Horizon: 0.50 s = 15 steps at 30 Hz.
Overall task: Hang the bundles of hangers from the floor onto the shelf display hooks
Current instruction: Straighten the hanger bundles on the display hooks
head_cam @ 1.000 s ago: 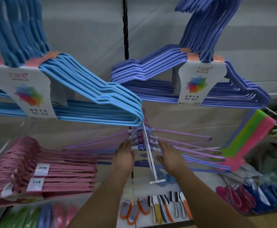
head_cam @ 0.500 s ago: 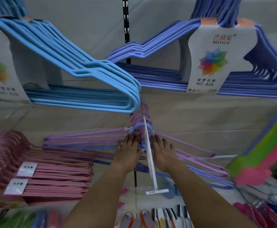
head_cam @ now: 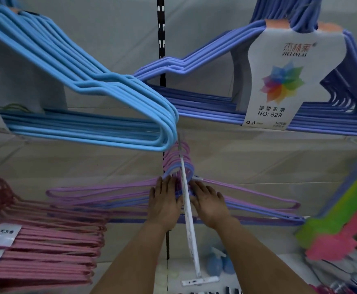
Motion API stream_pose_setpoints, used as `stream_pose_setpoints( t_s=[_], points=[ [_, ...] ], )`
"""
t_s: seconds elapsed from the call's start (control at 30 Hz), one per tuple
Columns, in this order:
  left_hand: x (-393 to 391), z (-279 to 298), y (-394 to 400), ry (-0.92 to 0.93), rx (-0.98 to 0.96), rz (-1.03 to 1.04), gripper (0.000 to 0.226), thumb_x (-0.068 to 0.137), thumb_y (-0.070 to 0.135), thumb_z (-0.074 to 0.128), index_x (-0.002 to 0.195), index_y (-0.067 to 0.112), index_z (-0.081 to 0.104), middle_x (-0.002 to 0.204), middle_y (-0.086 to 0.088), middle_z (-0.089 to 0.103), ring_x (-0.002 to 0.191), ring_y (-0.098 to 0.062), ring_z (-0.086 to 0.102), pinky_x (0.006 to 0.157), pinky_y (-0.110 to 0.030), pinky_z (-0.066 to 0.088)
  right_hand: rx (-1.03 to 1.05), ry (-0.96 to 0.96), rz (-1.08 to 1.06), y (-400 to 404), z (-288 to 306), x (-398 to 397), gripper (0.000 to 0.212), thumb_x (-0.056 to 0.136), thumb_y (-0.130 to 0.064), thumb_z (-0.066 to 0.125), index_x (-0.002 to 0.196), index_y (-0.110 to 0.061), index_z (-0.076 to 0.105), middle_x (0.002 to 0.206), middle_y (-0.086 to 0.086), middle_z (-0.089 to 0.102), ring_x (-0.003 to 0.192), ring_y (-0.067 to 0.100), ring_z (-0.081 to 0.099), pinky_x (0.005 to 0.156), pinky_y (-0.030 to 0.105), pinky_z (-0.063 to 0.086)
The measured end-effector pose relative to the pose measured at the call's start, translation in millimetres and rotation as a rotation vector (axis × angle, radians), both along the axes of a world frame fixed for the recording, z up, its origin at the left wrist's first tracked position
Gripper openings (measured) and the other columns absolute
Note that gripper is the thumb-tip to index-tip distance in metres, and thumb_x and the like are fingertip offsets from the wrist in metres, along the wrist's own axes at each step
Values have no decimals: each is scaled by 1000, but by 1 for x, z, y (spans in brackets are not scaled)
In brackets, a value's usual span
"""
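- Our left hand (head_cam: 165,203) and right hand (head_cam: 209,203), fingers flat, have pushed the lilac wire hanger bundle (head_cam: 109,193) further up the white display hook (head_cam: 189,219)
- It seems seated; release next

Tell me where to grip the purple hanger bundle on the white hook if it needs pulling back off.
Grip the purple hanger bundle at the neck, where the wires converge beside the white hook. Come from the front, one hand each side, as the left hand and right hand sit.
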State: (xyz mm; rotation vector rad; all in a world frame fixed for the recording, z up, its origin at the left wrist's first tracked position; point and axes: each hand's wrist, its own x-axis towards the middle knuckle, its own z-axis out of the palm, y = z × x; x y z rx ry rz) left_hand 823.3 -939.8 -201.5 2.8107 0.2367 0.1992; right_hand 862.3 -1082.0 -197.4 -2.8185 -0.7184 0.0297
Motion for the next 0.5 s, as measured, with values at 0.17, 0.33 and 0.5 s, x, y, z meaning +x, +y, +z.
stream_pose_setpoints(
  t_s=[0.17,0.33,0.5],
  points=[
    [7,1,0,-27,1,36,64,101,46,29,152,15,5,160,-1,8,148,-21,1,120,-40,6,72,-28,-30,6,-5,11,102,62,-66,-16,149,-29,21,155,-2,21,135,24,29,106,38,30],
    [13,3,3,-25,30,48,64,100,48,26,152,15,7,160,-2,9,148,-20,2,120,-40,6,152,-33,-73,12,-8,18,99,64,-68,-6,148,-25,23,157,1,13,131,30,34,99,37,37],
    [20,3,6,-14,2,43,63,101,46,26,152,16,5,160,-1,6,148,-19,0,120,-41,4,107,54,-76,12,-2,29,89,81,-70,11,153,-20,0,161,-2,2,139,27,24,106,40,33]
  ],
)
